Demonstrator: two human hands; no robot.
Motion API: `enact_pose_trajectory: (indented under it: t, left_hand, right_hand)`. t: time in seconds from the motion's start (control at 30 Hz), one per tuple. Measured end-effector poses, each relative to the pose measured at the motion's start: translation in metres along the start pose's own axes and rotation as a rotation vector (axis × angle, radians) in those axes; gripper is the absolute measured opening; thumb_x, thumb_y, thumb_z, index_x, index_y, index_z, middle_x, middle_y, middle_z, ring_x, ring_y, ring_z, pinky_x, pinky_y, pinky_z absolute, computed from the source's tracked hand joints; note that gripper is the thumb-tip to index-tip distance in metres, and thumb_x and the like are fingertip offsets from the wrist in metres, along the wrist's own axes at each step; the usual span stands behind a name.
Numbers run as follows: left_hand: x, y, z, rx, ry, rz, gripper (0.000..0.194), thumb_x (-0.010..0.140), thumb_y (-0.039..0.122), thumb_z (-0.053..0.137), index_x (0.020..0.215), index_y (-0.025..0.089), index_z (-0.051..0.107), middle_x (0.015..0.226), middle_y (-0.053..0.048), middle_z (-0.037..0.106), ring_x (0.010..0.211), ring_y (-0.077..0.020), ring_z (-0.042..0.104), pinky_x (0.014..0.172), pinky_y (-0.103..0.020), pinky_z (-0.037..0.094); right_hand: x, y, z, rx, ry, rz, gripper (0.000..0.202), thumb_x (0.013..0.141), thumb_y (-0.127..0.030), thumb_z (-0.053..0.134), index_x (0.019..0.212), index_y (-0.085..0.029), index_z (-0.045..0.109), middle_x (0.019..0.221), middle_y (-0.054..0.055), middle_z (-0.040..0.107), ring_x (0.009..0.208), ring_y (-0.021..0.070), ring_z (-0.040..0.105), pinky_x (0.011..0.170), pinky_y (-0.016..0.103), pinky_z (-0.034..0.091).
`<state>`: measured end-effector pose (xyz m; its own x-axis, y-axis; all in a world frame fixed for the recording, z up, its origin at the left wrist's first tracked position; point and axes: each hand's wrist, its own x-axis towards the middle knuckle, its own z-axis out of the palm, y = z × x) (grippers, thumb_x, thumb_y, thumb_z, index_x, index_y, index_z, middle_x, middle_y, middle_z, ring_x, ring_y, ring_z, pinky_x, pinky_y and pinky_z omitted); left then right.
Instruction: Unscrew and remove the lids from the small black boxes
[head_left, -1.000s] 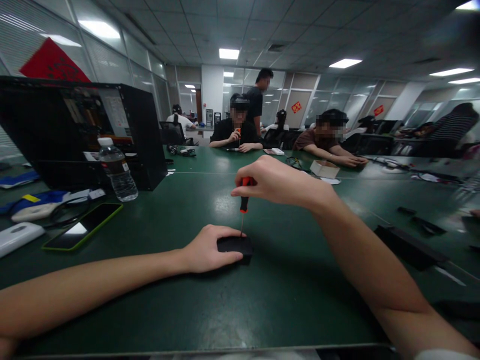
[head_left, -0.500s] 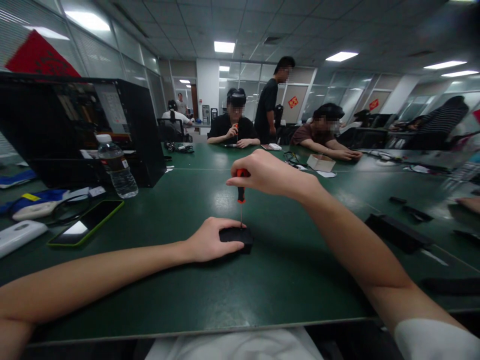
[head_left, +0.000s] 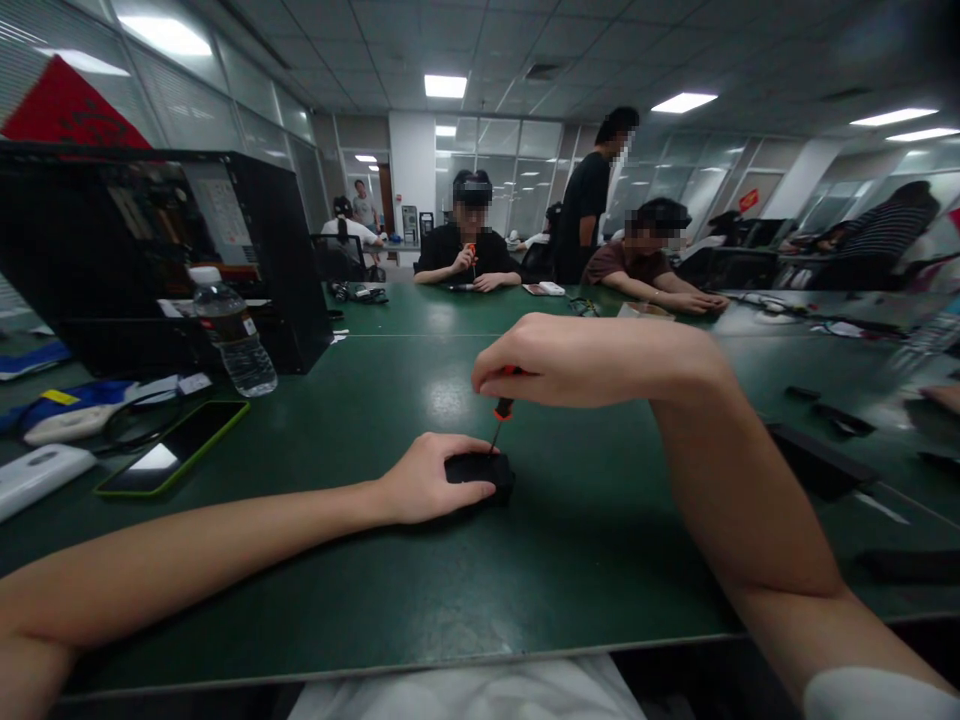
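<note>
On the green table (head_left: 420, 590) lies a small black box-shaped part (head_left: 472, 470). My left hand (head_left: 424, 478) grips it from the left, with the thumb on the near side and the fingers on the far side. Above it, my right hand (head_left: 555, 355) is closed round the handle of a red and black screwdriver (head_left: 504, 407). The shaft leans a little, its handle to the right, and its tip meets the top of the black part. What lies under the tip is too small to make out.
At left are an open computer case (head_left: 277, 260), a water bottle (head_left: 238, 335), a phone (head_left: 176, 450) and a white device (head_left: 41, 475). Several black parts lie at right, among them a long black block (head_left: 821, 460). Across the table sit two people, one holding a screwdriver.
My right hand has shifted right and slightly down, its wrist now bent higher. The screwdriver went from upright to leaning. The black part has slid slightly right with my left hand.
</note>
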<state>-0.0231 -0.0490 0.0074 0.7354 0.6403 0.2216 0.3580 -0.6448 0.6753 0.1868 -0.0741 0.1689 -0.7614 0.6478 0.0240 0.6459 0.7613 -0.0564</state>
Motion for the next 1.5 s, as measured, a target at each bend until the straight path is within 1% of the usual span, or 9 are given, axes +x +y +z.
enact_pose_trajectory:
  t: [0.1,0.3,0.47,0.6,0.67,0.87,1.07,1.27,1.5]
  left_hand:
    - [0.000,-0.001,-0.001,-0.028,-0.013,-0.005,0.046,0.087,0.040,0.073,0.126,0.016,0.072,0.121,-0.009,0.076,0.107,-0.0264,0.072,0.096,-0.036,0.054]
    - [0.001,-0.004,0.001,-0.149,0.023,0.021,0.039,0.092,0.035,0.067,0.124,0.014,0.072,0.125,-0.011,0.075,0.115,-0.0269,0.070,0.106,-0.039,0.051]
    - [0.003,-0.005,0.002,-0.329,0.050,0.035,0.036,0.098,0.030,0.060,0.126,0.012,0.070,0.125,-0.012,0.075,0.117,-0.0253,0.069,0.108,-0.038,0.049]
    - [0.002,-0.003,0.002,-0.324,0.039,0.032,0.032,0.097,0.028,0.061,0.122,0.012,0.072,0.122,-0.011,0.077,0.114,-0.0249,0.070,0.107,-0.038,0.050]
    - [0.002,0.000,0.001,-0.332,0.041,0.003,0.030,0.097,0.028,0.062,0.120,0.013,0.073,0.121,-0.011,0.077,0.113,-0.0250,0.071,0.107,-0.038,0.050]
    - [0.011,0.010,-0.010,-0.231,-0.068,0.035,0.032,0.101,0.037,0.058,0.117,0.014,0.073,0.117,-0.010,0.077,0.110,-0.0243,0.071,0.099,-0.035,0.053]
    - [0.029,0.013,-0.012,-0.226,-0.078,0.143,0.031,0.103,0.034,0.051,0.101,0.013,0.073,0.104,-0.009,0.078,0.102,-0.0209,0.072,0.096,-0.031,0.055]
    - [0.029,0.022,-0.013,-0.193,-0.145,0.095,0.033,0.105,0.030,0.047,0.098,0.013,0.075,0.099,-0.007,0.080,0.097,-0.0187,0.073,0.094,-0.026,0.051]
    - [0.028,0.021,-0.014,-0.159,-0.135,0.127,0.035,0.106,0.031,0.046,0.099,0.012,0.075,0.097,-0.006,0.080,0.093,-0.0180,0.073,0.089,-0.024,0.050]
  right_hand:
    - [0.011,-0.005,0.000,-0.074,0.000,-0.071,0.030,0.089,-0.007,0.057,0.108,-0.021,0.076,0.104,0.002,0.075,0.084,0.0139,0.065,0.069,0.025,0.042]
    - [0.017,0.005,0.006,-0.051,0.083,-0.073,0.025,0.096,-0.018,0.054,0.109,-0.020,0.076,0.096,0.002,0.074,0.081,0.0144,0.065,0.070,0.026,0.043]
    - [0.006,0.014,0.002,-0.034,0.006,-0.108,0.033,0.087,-0.010,0.061,0.115,-0.021,0.074,0.120,0.007,0.071,0.096,0.0175,0.065,0.076,0.026,0.045]
    - [0.006,0.005,-0.002,-0.030,0.004,-0.091,0.024,0.098,-0.021,0.054,0.111,-0.018,0.074,0.104,0.006,0.074,0.084,0.0157,0.065,0.071,0.027,0.043]
    - [0.007,-0.001,-0.001,-0.039,0.012,-0.085,0.028,0.099,-0.016,0.047,0.110,-0.017,0.073,0.099,0.005,0.074,0.084,0.0157,0.065,0.073,0.027,0.043]
    - [0.005,-0.012,0.002,-0.043,-0.018,-0.180,0.038,0.088,-0.002,0.056,0.119,-0.019,0.070,0.128,0.008,0.065,0.106,0.0194,0.063,0.084,0.029,0.046]
    - [0.003,-0.017,0.003,-0.044,0.050,-0.253,0.025,0.102,-0.030,0.055,0.117,-0.016,0.071,0.117,0.009,0.069,0.102,0.0184,0.064,0.086,0.029,0.045]
    - [-0.013,-0.010,-0.010,-0.119,0.272,-0.075,0.028,0.100,-0.040,0.059,0.101,-0.017,0.075,0.088,0.004,0.073,0.075,0.0144,0.062,0.069,0.027,0.040]
    - [-0.020,-0.005,-0.018,-0.077,0.290,-0.101,0.028,0.098,-0.041,0.061,0.096,-0.018,0.077,0.081,0.002,0.073,0.068,0.0114,0.061,0.063,0.025,0.039]
